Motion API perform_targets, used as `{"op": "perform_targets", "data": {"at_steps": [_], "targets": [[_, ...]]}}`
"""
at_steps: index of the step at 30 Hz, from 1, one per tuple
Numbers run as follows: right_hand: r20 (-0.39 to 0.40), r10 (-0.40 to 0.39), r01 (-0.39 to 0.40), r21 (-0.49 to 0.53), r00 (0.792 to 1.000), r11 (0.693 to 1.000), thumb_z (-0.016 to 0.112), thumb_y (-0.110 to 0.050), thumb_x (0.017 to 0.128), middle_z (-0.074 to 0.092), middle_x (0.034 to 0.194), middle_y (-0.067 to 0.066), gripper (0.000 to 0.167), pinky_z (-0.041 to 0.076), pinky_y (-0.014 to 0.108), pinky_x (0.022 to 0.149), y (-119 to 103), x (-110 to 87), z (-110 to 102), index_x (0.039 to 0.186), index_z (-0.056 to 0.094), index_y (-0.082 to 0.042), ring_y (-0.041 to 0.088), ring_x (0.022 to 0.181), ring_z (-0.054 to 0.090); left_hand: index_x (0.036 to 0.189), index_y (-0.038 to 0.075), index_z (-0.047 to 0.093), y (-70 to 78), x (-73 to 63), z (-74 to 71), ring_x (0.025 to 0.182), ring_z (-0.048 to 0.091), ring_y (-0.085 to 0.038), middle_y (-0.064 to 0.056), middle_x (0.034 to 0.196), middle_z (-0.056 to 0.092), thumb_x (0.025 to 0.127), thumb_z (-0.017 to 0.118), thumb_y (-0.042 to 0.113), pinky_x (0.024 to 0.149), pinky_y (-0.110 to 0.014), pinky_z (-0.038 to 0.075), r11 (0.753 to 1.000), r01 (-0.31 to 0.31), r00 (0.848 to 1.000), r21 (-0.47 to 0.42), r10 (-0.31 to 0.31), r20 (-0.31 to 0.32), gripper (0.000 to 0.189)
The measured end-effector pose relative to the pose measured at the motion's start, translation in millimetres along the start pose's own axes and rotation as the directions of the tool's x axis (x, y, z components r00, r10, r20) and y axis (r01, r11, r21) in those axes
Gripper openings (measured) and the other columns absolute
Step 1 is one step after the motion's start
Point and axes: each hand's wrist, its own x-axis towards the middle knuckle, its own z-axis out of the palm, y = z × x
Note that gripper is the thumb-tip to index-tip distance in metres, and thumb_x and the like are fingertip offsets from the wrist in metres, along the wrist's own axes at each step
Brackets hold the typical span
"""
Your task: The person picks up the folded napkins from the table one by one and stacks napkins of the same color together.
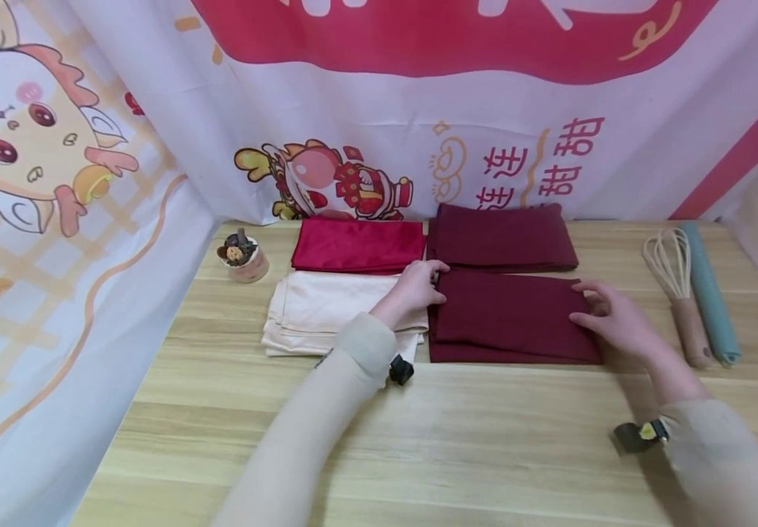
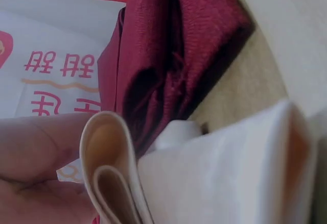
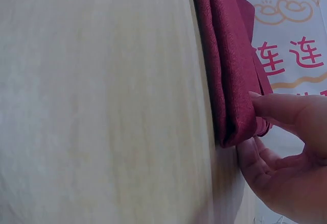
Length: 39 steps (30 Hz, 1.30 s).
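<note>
A folded maroon cloth (image 1: 510, 311) lies at the front right of a group of folded cloths. My left hand (image 1: 416, 289) is at its upper left corner, thumb and fingers bent about the edge. At the opposite end my right hand (image 1: 616, 318) pinches the right edge; in the right wrist view the thumb rests on the layered cloth (image 3: 235, 71) with fingers below. A folded cream cloth (image 1: 326, 304) lies under the left wrist and hides part of the left hand (image 2: 41, 152) in the left wrist view.
Behind lie a second maroon cloth (image 1: 500, 238) and a bright red cloth (image 1: 359, 245). A small pot with a figurine (image 1: 243, 258) stands at the left. To the right are a whisk (image 1: 682, 300) and a rolled teal mat (image 1: 711, 293). A printed curtain (image 1: 379, 102) borders the wooden table (image 1: 484, 439).
</note>
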Motion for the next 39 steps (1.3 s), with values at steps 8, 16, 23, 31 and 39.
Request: {"op": "perform_targets", "data": {"at_steps": [8,16,23,31,39], "targets": [[0.001,-0.037,0.037,-0.054,0.999,0.998,0.068,-0.007,0.087,0.059,0.108,0.032,0.037,0.044,0.03,0.07,0,1.6,3,0.121,0.056,0.003,0.035,0.086,0.06,0.123,0.005,0.061,8.0,1.9,4.6,0.115,0.055,-0.023,-0.01,0.12,0.064,0.077,0.077,0.008,0.102,-0.035,0.034,0.99,0.01,1.0,0.141,-0.011,0.003,0.049],[-0.01,-0.056,0.056,-0.05,0.998,0.997,0.065,0.004,0.084,0.058,0.11,0.027,0.033,0.043,0.037,0.074,-5,1.9,8,0.116,0.056,0.001,0.037,0.092,0.057,0.114,0.009,0.064,19.4,1.0,11.4,0.105,0.059,-0.021,-0.004,0.112,0.066,0.079,0.07,0.005,0.09,-0.028,0.043,0.969,0.029,0.999,0.245,-0.036,0.023,0.036],[-0.041,-0.038,0.039,0.008,0.998,0.999,0.059,0.012,0.083,0.054,0.116,0.031,0.034,0.042,0.049,0.079,-7,-2.1,8,0.116,0.054,0.004,0.048,0.098,0.055,0.112,0.012,0.064,21.1,-1.4,14.2,0.099,0.059,-0.019,-0.002,0.11,0.065,0.08,0.066,0.0,0.078,-0.025,0.046,0.982,-0.006,1.0,0.188,0.001,0.027,0.034],[-0.04,0.009,-0.008,0.025,0.999,1.0,0.057,0.008,0.087,0.049,0.124,0.031,0.034,0.045,0.035,0.078,-5,-6.1,0,0.12,0.053,0.001,0.049,0.101,0.054,0.116,0.017,0.061,18.2,-4.8,12.8,0.086,0.056,-0.018,-0.002,0.118,0.063,0.082,0.063,-0.001,0.069,-0.027,0.044,0.994,-0.054,0.999,0.095,0.053,0.007,0.038],[-0.054,0.01,-0.009,0.029,0.998,1.0,0.058,0.006,0.088,0.049,0.125,0.03,0.034,0.041,0.016,0.07,-5,-8.8,-5,0.121,0.053,0.001,0.048,0.099,0.055,0.117,0.01,0.06,14.9,-0.5,10.8,0.097,0.054,-0.015,-0.006,0.118,0.061,0.083,0.062,-0.004,0.079,-0.026,0.044,0.991,-0.132,0.991,-0.029,0.132,0.007,0.037]]}}
